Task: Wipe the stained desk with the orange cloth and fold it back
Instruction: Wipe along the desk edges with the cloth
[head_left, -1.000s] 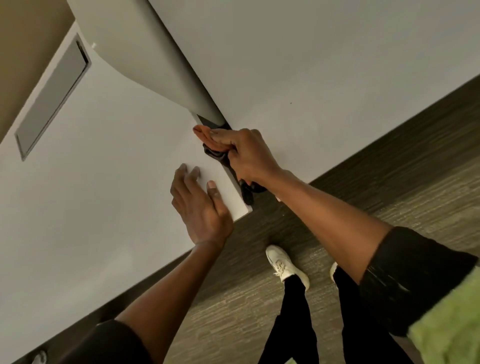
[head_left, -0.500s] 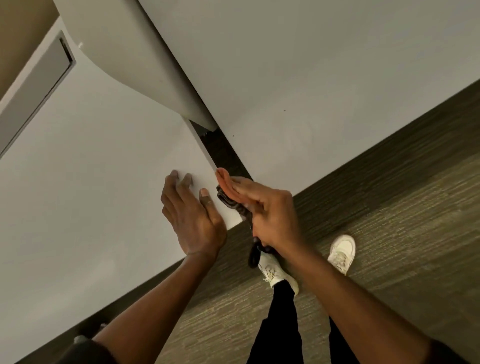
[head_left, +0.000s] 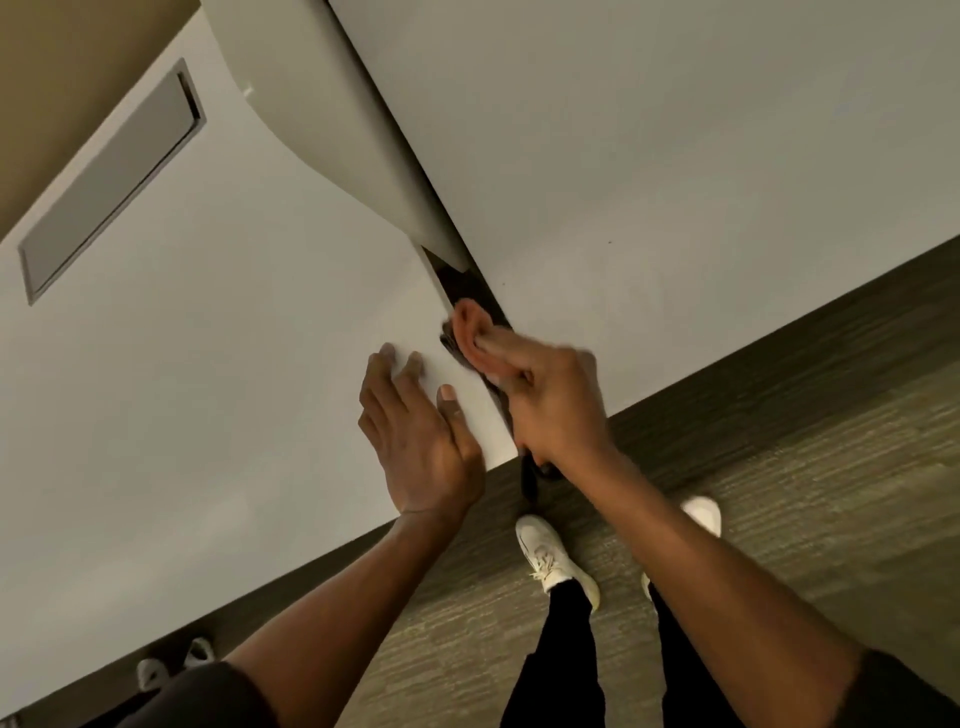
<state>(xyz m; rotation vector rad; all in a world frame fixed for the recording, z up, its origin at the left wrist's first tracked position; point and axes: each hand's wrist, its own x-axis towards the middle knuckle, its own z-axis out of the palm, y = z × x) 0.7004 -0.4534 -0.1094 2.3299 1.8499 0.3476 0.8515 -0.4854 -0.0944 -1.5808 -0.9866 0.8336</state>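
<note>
Near the middle of the frame, the right hand (head_left: 545, 400) presses a dark cloth (head_left: 457, 349) into the gap between two white worktops; its fingers (head_left: 470, 325) are curled round the cloth, which looks dark rather than orange in this light, one end hanging below the hand toward the floor (head_left: 779, 493); the left hand (head_left: 421, 441) lies flat and open on the left worktop (head_left: 182, 415), holding nothing, just beside the gap; a grey inset panel (head_left: 111, 182) sits at upper left; white shoes (head_left: 556, 561) stand below.
</note>
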